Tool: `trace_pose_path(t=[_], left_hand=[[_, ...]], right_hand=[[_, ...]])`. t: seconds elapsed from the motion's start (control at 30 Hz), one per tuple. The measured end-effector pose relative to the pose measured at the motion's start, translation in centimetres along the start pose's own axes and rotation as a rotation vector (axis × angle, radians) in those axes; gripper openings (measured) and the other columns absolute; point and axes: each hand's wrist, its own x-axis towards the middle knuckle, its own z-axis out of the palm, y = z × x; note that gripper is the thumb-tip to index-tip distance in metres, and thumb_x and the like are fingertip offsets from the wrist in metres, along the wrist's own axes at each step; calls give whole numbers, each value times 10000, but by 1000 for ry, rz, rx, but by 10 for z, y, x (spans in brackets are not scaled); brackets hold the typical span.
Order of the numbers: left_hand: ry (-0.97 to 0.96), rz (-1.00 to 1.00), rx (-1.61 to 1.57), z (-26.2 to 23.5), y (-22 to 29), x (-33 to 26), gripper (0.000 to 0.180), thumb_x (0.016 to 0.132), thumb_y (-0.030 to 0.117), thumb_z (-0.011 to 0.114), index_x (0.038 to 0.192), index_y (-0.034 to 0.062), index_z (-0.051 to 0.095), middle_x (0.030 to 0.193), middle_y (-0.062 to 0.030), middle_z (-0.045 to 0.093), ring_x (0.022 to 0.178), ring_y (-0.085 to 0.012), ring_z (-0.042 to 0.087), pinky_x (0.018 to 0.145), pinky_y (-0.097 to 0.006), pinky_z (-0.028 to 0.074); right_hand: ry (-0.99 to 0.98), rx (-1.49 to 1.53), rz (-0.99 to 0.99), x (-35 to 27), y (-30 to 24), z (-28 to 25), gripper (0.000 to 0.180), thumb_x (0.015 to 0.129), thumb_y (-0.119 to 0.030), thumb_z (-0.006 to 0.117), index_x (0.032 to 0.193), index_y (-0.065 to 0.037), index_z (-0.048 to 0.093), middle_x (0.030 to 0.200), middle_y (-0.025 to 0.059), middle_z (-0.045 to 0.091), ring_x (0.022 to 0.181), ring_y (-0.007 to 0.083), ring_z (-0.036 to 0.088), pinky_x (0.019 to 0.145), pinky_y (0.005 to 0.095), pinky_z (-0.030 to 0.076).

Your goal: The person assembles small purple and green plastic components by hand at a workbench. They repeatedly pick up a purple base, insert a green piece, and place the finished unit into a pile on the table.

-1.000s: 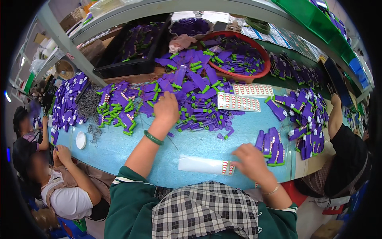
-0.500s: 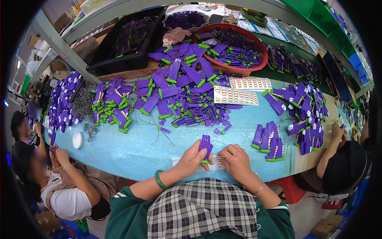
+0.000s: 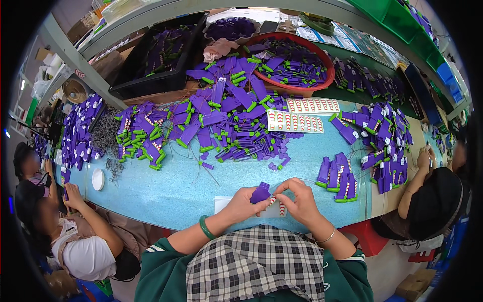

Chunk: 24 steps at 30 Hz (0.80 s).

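Observation:
My left hand [image 3: 242, 205], a green bangle on its wrist, is closed on a flat purple plastic piece [image 3: 260, 193]. Close beside it, the fingertips of my right hand [image 3: 301, 202] pinch a small red-and-white striped sticker [image 3: 273, 200] at the edge of that piece. Fingers hide the piece's lower end, so I cannot tell whether the sticker touches it. Beneath both hands lies a white backing sheet [image 3: 219, 202], with another striped sticker [image 3: 283, 209] showing on it. A thin wire runs off to the right of my hands.
A large heap of purple-and-green pieces [image 3: 221, 118] covers the table's far middle. Striped sticker sheets [image 3: 296, 122] lie beside it. At the right sits a small group of pieces [image 3: 338, 177]; a white lid [image 3: 98, 179] is at the left. A red basin [image 3: 329, 75] stands behind. Co-workers sit on both sides.
My right hand has lifted a striped sticker off the sheet and brought it left to the purple piece. The left hand has tilted the piece, and its green end is now hidden.

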Motion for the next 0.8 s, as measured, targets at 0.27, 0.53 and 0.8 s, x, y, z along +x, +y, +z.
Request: trace_pose_path(t=[0.27, 0.53, 0.8], left_hand=[[137, 128, -293, -6, 17, -5, 108, 886, 105, 625, 860, 0, 621, 737, -57, 621, 601, -105, 570, 525, -236, 472], [20, 66, -565, -2, 20, -9, 371, 956, 117, 456, 1311, 77, 358, 1129, -78, 542, 973, -167, 584, 739, -347, 553], [-116, 30, -685, -2, 19, -11, 455, 940, 66, 429, 1375, 88, 297, 1226, -72, 485, 1083, -180, 547, 878, -410, 544]], right_hand=[[174, 221, 71, 7, -25, 13, 163, 794, -39, 664, 943, -14, 601, 1003, 82, 612, 867, 161, 586, 772, 284, 448], [86, 547, 170, 8, -11, 28, 97, 830, -57, 664, 878, -21, 587, 860, 29, 605, 797, 97, 567, 717, 248, 462], [63, 730, 270, 7, -11, 31, 102, 845, -32, 656, 875, -14, 560, 843, 13, 598, 770, 64, 560, 693, 210, 478]])
